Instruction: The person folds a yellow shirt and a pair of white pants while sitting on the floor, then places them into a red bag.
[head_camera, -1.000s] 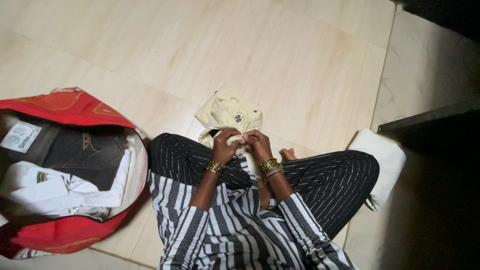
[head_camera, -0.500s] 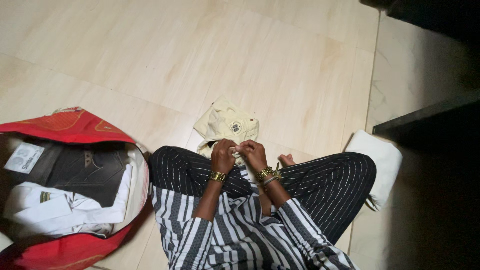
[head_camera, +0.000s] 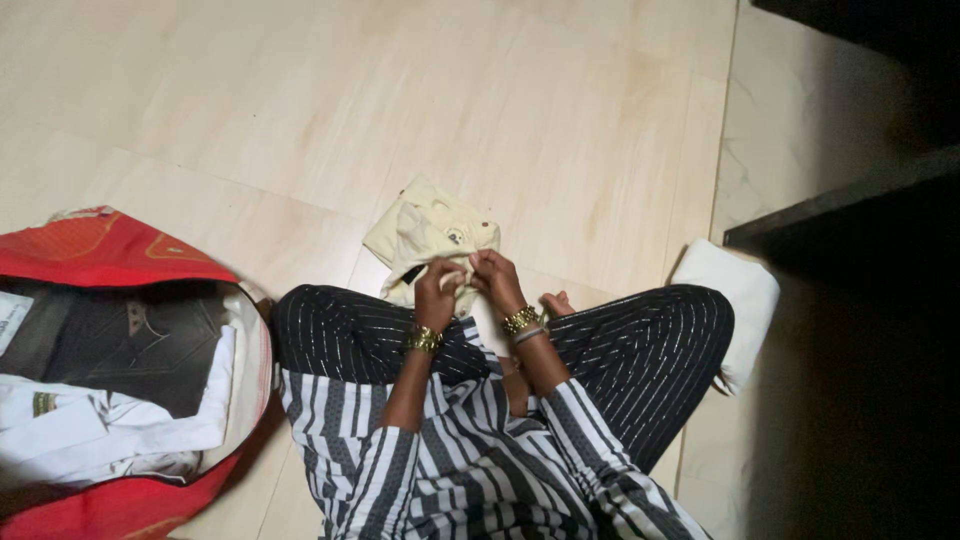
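The small pale yellow cloth garment (head_camera: 432, 232) looks more bunched than before. Left hand (head_camera: 437, 293) and right hand (head_camera: 494, 279) pinch it. One red fabric bag (head_camera: 110, 262), one folded white cloth (head_camera: 728, 298).

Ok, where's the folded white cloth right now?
In the head view the folded white cloth lies on the floor at the person's right, against the right knee of the striped trousers, beside the dark furniture edge.

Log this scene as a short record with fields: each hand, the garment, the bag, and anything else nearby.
left hand: pinching the pale yellow garment
right hand: gripping the same edge
garment: crumpled on the tiled floor
red bag: open, dark and white clothes inside
white folded cloth: beside the person's right knee
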